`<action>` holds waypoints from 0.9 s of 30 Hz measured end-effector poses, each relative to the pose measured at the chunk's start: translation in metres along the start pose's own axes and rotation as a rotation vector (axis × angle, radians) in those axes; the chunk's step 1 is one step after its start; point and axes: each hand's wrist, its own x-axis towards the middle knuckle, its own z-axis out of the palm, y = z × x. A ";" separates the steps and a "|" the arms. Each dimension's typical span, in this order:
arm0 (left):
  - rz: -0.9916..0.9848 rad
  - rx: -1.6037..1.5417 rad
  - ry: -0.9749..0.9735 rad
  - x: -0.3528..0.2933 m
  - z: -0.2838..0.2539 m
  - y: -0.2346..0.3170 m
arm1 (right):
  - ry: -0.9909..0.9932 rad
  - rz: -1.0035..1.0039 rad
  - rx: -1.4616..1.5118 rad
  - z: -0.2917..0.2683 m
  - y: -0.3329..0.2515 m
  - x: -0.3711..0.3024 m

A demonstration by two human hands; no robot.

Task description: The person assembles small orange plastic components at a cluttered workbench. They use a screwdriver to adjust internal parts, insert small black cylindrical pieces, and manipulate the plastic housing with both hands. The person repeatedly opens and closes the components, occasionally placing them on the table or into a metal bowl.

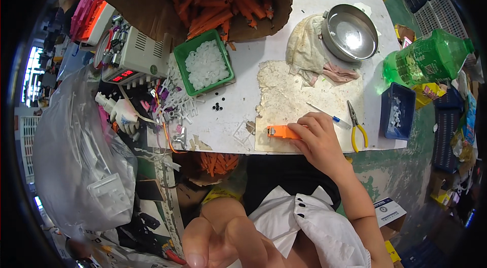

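Observation:
My right hand (pixel 317 138) is closed around an orange plastic casing (pixel 282 132) at the table's near edge. A metal piece shows at the casing's left end. Just beyond that hand lies a thin screwdriver (pixel 329 116) with a blue and clear handle. Pliers with yellow grips (pixel 357 128) rest right of it. My left hand (pixel 231 235) is raised close to the camera at the lower edge, its fingers bent inward. The frame edge cuts off part of it, and what its fingers hold, if anything, is hidden.
A cardboard box (pixel 147 2) of orange casings stands at the back left, beside a green tray (pixel 231 73) of clear pieces. Right are a steel bowl (pixel 373 47) on a cloth (pixel 304 47), a green bottle (pixel 431 57) and a blue bin (pixel 406 126). A plastic bag (pixel 83 151) hangs left.

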 end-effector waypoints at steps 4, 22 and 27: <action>-0.017 0.000 0.077 0.010 0.008 -0.004 | -0.007 0.001 -0.032 0.006 0.001 0.001; -0.028 -0.029 0.031 -0.001 0.003 0.001 | -0.045 0.005 -0.059 0.007 0.004 0.004; -0.165 0.097 -0.041 -0.022 -0.006 0.032 | -0.062 0.024 -0.011 0.008 0.004 0.005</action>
